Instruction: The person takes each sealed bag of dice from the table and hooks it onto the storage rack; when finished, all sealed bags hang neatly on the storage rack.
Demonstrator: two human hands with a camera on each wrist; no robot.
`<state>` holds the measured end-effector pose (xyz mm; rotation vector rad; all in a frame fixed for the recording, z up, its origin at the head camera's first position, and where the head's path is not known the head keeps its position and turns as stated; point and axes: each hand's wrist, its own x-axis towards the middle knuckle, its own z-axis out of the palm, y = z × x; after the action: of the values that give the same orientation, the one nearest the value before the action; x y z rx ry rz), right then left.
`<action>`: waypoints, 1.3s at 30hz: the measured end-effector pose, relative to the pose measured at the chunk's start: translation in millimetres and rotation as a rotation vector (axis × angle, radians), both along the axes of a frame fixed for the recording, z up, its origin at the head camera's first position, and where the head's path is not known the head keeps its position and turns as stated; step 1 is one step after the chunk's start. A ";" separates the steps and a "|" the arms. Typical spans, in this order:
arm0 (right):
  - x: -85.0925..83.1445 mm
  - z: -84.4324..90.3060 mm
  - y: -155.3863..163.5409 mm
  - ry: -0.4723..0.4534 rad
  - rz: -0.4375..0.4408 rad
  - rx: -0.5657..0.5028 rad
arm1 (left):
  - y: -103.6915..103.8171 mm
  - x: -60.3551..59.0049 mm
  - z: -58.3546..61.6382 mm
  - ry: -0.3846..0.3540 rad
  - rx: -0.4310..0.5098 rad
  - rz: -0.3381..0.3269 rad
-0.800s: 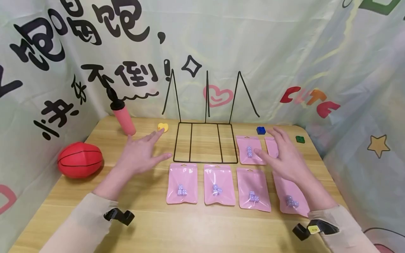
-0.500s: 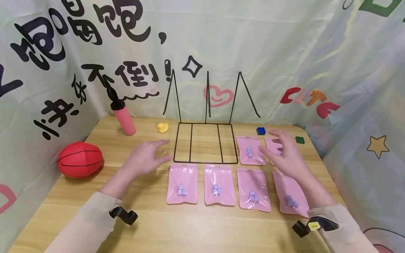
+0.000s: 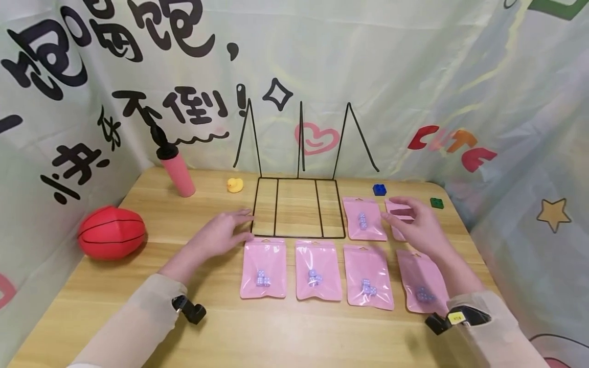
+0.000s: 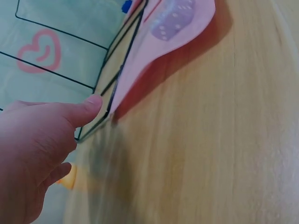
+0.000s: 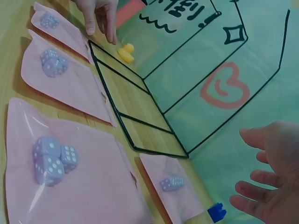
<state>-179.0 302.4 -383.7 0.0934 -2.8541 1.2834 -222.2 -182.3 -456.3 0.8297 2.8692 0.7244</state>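
While both hands hover low over the wooden table (image 3: 285, 332), the black wire rack (image 3: 298, 207) serves as the fixed mark for everything else. At the rack's front left corner lies the left hand (image 3: 223, 236), fingers loosely extended and holding nothing; the wrist view shows its fingertips (image 4: 93, 103) just beside the rack's corner wire, though whether they actually touch it cannot be told. Off the rack's right side, the right hand (image 3: 416, 227) is spread wide with relaxed fingers, gripping nothing, above the pink pouch (image 3: 398, 217) that lies farthest right in the back row and is partly hidden under the hand. Whether the palm rests on that pouch cannot be told. Between this pouch and the rack's right edge lies a second pink pouch with dice (image 3: 364, 219), just beside the wire frame.

Along the rack's front edge runs a row of four more pink dice pouches (image 3: 317, 270), flat on the table, each showing small purple dice inside. Behind the rack's left corner sits a yellow rubber duck (image 3: 234, 184), and farther left stands a pink pump (image 3: 177, 171). Well to the left of the rack rests a red ball (image 3: 111, 232). Behind the rack's right side are a blue brick (image 3: 379, 189) and, farther right, a green brick (image 3: 436, 202).
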 end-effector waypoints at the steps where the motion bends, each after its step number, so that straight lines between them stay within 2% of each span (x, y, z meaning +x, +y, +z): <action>1: -1.6 -1.8 0.6 -0.015 -0.005 -0.002 | 0.4 -0.6 -1.0 0.001 -0.002 -0.002; 6: -9.8 -11.6 4.9 -0.060 -0.022 -0.012 | 1.1 -5.4 -6.8 0.035 0.002 -0.051; 11: -15.7 -20.0 9.7 -0.103 -0.049 -0.025 | 2.0 -9.3 -12.5 0.051 -0.034 -0.115; 19: -24.7 -31.5 17.3 -0.171 -0.083 -0.070 | 4.0 -11.0 -18.1 0.039 -0.039 -0.109; 26: -37.3 -43.3 13.8 -0.165 -0.063 0.014 | 3.2 -10.6 -19.7 0.024 -0.019 -0.085; 32: -45.2 -51.1 5.4 -0.215 -0.090 0.092 | 3.2 -13.5 -21.9 0.029 -0.005 -0.077; 39: -55.4 -57.1 -0.9 -0.294 -0.165 0.053 | 6.0 -15.4 -21.4 0.030 0.018 -0.080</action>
<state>-234.4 301.6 -440.8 -0.3526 -3.0540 1.2844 -237.6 -176.3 -477.7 0.9602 2.8409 0.7353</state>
